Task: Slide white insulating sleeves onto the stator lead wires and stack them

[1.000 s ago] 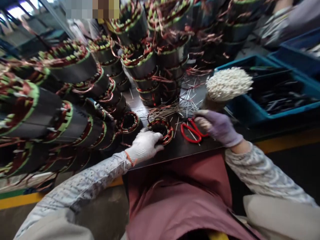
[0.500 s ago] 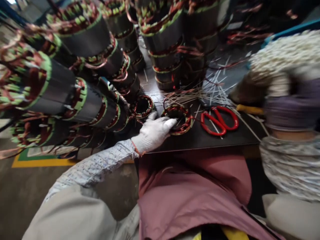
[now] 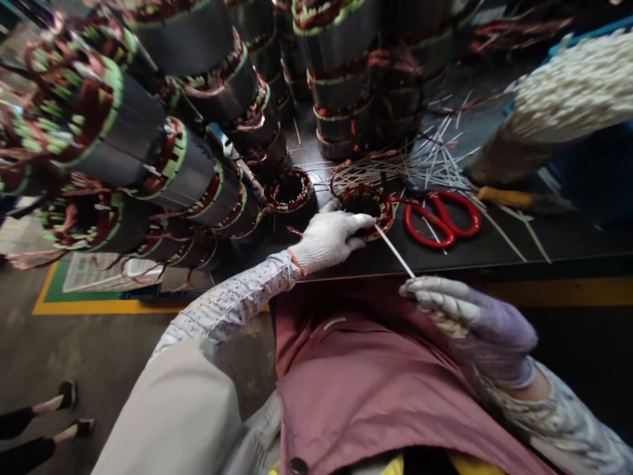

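A motor stator (image 3: 388, 214) with copper windings stands on the dark bench. My left hand (image 3: 332, 234), in a white knit glove, grips its near left side, index finger stretched along the rim. A thin white cord (image 3: 394, 251) runs straight from the stator's near rim to my right hand (image 3: 457, 316). That hand wears a purple and white glove and pinches the cord's near end, in front of the bench edge. Fingertips of the left hand meet the cord's far end; whether they hold it is unclear.
Red-handled scissors (image 3: 442, 221) lie right of the stator, with a yellow-handled tool (image 3: 509, 196) beyond. Loose white cords (image 3: 420, 165) are strewn behind; a thick cord bundle (image 3: 573, 92) leans at right. Tall stator stacks (image 3: 192, 178) crowd the left. Another person's feet (image 3: 74, 412) show lower left.
My right hand has come from the cord bundle on the right to the bench front, bringing a white cord to the stator. My left hand stays at the stator. The view has shifted.
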A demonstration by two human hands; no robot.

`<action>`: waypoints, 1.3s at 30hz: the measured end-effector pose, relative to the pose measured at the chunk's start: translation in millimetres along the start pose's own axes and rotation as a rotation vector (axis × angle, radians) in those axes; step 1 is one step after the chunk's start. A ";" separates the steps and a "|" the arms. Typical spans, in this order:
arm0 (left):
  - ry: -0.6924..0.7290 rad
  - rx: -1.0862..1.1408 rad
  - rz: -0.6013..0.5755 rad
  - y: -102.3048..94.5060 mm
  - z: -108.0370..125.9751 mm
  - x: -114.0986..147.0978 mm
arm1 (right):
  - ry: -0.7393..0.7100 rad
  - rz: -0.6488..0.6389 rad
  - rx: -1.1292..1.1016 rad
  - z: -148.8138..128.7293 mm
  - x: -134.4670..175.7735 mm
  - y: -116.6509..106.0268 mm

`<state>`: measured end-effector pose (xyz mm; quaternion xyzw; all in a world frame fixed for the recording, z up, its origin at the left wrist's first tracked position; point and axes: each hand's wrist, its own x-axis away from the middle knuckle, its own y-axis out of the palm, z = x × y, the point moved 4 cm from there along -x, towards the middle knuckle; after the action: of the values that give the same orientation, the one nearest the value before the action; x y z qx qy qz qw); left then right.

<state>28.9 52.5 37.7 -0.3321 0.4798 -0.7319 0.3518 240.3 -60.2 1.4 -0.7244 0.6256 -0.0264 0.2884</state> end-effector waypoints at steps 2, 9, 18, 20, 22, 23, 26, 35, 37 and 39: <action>-0.025 0.082 0.029 -0.3 -3.8 -2.4 | 0.020 0.012 -0.106 -6.0 12.7 3.9; 0.004 -0.019 -0.046 -6.8 3.5 1.4 | -0.008 0.048 -0.194 -15.8 18.6 -3.8; -0.040 -0.140 -0.097 -4.7 6.2 -3.1 | 0.110 0.049 -0.336 -0.3 0.4 12.1; -0.046 -0.130 -0.069 -3.9 3.4 -2.3 | 0.101 0.073 -0.362 0.6 -8.4 14.0; -0.029 -0.112 -0.040 -3.0 0.9 -1.2 | 0.077 0.054 -0.388 -3.1 -12.4 11.6; -0.013 -0.101 -0.030 -2.4 -0.1 -0.8 | 0.070 0.048 -0.388 -5.7 -11.6 8.2; 0.033 -0.061 -0.015 -0.1 -2.6 -0.7 | 0.090 0.082 -0.333 -10.8 -0.1 -5.4; 0.050 0.001 0.011 -0.7 -6.8 -1.7 | 0.160 0.107 -0.376 6.7 -9.3 8.8; -0.007 0.028 0.039 0.9 -7.2 -1.1 | 0.139 0.126 -0.386 13.7 -28.4 23.3; -0.100 0.088 0.112 5.3 -8.1 0.8 | 0.083 0.164 -0.366 19.8 -46.8 39.5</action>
<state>22.9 54.2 30.3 -0.3251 0.4468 -0.7139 0.4302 202.9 -11.4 -17.8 -0.7095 0.6884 0.0814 0.1268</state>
